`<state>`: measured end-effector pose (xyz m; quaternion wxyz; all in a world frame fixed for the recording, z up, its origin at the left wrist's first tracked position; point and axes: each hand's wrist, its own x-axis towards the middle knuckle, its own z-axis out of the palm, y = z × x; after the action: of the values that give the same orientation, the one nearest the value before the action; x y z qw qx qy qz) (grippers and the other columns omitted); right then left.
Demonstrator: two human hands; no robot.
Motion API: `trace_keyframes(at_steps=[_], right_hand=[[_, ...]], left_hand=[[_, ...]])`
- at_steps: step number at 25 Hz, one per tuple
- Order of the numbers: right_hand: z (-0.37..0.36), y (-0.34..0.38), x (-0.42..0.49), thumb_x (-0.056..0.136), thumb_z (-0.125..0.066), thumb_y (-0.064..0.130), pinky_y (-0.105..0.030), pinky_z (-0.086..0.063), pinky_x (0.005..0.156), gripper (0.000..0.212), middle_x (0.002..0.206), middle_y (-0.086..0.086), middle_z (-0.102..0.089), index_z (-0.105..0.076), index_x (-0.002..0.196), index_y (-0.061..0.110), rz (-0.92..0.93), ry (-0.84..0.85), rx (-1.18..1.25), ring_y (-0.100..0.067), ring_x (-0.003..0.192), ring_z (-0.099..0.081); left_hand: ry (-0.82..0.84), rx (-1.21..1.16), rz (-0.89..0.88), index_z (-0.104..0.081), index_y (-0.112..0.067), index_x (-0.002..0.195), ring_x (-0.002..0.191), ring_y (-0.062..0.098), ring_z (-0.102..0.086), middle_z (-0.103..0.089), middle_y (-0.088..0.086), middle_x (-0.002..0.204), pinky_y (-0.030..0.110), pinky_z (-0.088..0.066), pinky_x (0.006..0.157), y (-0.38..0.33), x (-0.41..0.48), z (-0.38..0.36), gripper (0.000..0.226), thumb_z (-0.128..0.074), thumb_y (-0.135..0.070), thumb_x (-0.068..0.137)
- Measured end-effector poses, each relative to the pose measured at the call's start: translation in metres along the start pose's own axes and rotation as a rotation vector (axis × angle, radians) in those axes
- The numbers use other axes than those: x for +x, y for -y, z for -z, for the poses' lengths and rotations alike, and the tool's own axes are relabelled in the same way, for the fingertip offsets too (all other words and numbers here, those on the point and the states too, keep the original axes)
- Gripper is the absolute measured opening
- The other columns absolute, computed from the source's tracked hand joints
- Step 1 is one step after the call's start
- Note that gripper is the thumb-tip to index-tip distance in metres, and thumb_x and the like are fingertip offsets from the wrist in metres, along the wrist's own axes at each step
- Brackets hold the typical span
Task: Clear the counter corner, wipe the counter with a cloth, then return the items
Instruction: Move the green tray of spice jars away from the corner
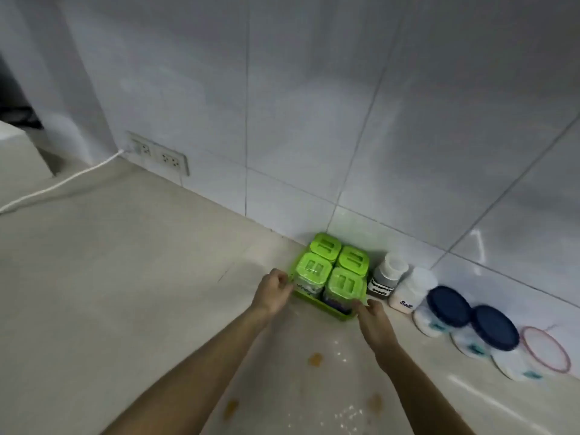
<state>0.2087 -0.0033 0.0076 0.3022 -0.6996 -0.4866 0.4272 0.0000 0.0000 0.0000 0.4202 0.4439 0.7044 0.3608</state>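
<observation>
A green tray [337, 313] holding several clear jars with green lids [343, 282] stands against the tiled wall on the pale counter [125, 293]. My left hand [273, 291] grips the tray's left corner. My right hand [375, 321] holds its near right corner. Orange stains [314, 359] and white crumbs [348, 414] lie on the counter between my forearms. No cloth is in view.
Right of the tray a row runs along the wall: a grey-labelled jar [387, 276], a white salt jar [411, 290], two blue-lidded tubs [448, 306], a red-rimmed tub [544, 348]. A double socket [160, 153] with a white cable [62, 183] sits at back left.
</observation>
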Motion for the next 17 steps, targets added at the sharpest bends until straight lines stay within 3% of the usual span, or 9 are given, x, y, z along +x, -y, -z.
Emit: trace_keyframes(at_steps=[3,5,8,10,12,14,17], right_hand=[[-0.003,-0.001,0.011,0.093,-0.053,0.037,-0.041,-0.044,0.088,0.027,0.091,-0.003,-0.060,-0.057,0.099,0.011,-0.065,0.068,0.188,-0.017,0.085,-0.055],[-0.006,-0.002,0.018,0.093,-0.055,0.030,-0.039,-0.044,0.087,0.018,0.085,0.005,-0.059,-0.058,0.099,0.013,-0.060,0.103,0.281,-0.010,0.081,-0.055],[-0.004,0.000,0.027,0.087,-0.065,0.022,-0.040,-0.048,0.084,0.017,0.082,0.001,-0.063,-0.064,0.098,0.008,-0.079,0.075,0.323,-0.014,0.078,-0.058],[0.003,-0.003,0.036,0.083,-0.069,0.017,-0.036,-0.050,0.080,0.015,0.084,-0.003,-0.069,-0.068,0.094,0.007,-0.102,0.123,0.343,-0.016,0.078,-0.061],[0.008,-0.006,0.038,0.083,-0.068,0.015,-0.030,-0.051,0.075,0.013,0.088,-0.005,-0.072,-0.071,0.093,0.007,-0.090,0.184,0.347,-0.013,0.076,-0.064],[0.004,-0.009,0.031,0.084,-0.067,0.014,-0.028,-0.051,0.073,0.015,0.088,-0.007,-0.073,-0.071,0.095,0.005,-0.061,0.208,0.356,-0.008,0.071,-0.066],[-0.016,-0.001,0.018,0.083,-0.068,0.015,-0.023,-0.050,0.069,0.017,0.081,-0.006,-0.071,-0.071,0.093,0.001,-0.021,0.218,0.333,-0.003,0.063,-0.065]], left_hand=[[0.040,-0.115,0.122,-0.050,-0.006,0.127,0.116,0.028,-0.054,-0.057,0.015,0.125,0.031,-0.042,0.096,-0.002,0.019,-0.007,0.045,-0.058,-0.031,0.089],[0.094,-0.134,0.164,-0.042,-0.009,0.135,0.122,0.027,-0.051,-0.052,0.013,0.133,0.034,-0.041,0.104,-0.007,0.025,-0.014,0.059,-0.058,-0.041,0.088],[0.086,-0.073,0.184,-0.040,-0.008,0.138,0.122,0.028,-0.051,-0.052,0.012,0.135,0.035,-0.042,0.104,-0.004,0.031,-0.022,0.070,-0.063,-0.046,0.084],[0.089,-0.117,0.247,-0.052,-0.007,0.125,0.112,0.027,-0.058,-0.058,0.009,0.127,0.032,-0.047,0.094,-0.001,0.038,-0.017,0.074,-0.070,-0.052,0.069],[0.153,-0.170,0.285,-0.065,-0.007,0.101,0.086,0.023,-0.063,-0.068,0.009,0.104,0.030,-0.049,0.078,0.000,0.036,-0.010,0.067,-0.071,-0.052,0.051],[0.195,-0.197,0.270,-0.067,-0.007,0.093,0.072,0.020,-0.059,-0.067,0.007,0.085,0.029,-0.047,0.068,0.004,0.025,-0.001,0.058,-0.070,-0.046,0.051],[0.173,-0.210,0.272,-0.064,-0.009,0.085,0.067,0.020,-0.054,-0.060,0.006,0.074,0.029,-0.045,0.064,0.016,0.000,0.028,0.044,-0.069,-0.042,0.056]])
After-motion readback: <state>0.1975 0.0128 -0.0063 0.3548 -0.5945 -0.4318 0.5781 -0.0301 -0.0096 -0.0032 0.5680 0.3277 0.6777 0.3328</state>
